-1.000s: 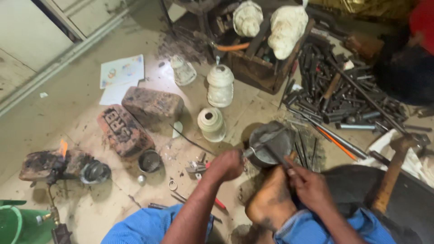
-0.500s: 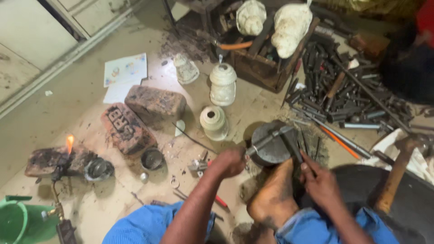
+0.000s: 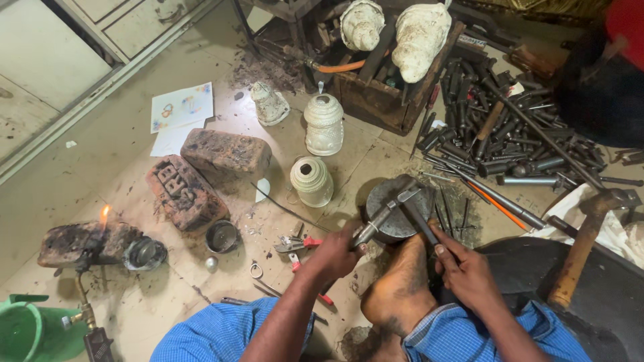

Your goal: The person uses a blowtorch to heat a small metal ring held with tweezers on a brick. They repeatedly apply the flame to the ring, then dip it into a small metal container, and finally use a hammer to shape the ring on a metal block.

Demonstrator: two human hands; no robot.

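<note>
I sit on the floor with one bare foot point(image 3: 401, 288) braced against a round dark metal block point(image 3: 396, 208). My left hand point(image 3: 333, 255) grips the handle end of a metal tongs-like tool point(image 3: 389, 211) whose jaws rest on the block. My right hand point(image 3: 463, 268) holds the tool's other dark arm point(image 3: 421, 224), pressing it toward the block. What the jaws clamp is too small to tell.
Two bricks point(image 3: 201, 174), a lit torch flame point(image 3: 104, 214) on a charred block, white ribbed pots point(image 3: 312, 181), red-handled pliers point(image 3: 298, 245), a wooden crate point(image 3: 389, 80), a heap of steel punches point(image 3: 510, 134), a hammer point(image 3: 583, 241) and a green bucket point(image 3: 27, 332) surround me.
The view has shifted slightly. Both hands keep their hold on the tool at the block, with the right hand sliding a little lower along its arm.
</note>
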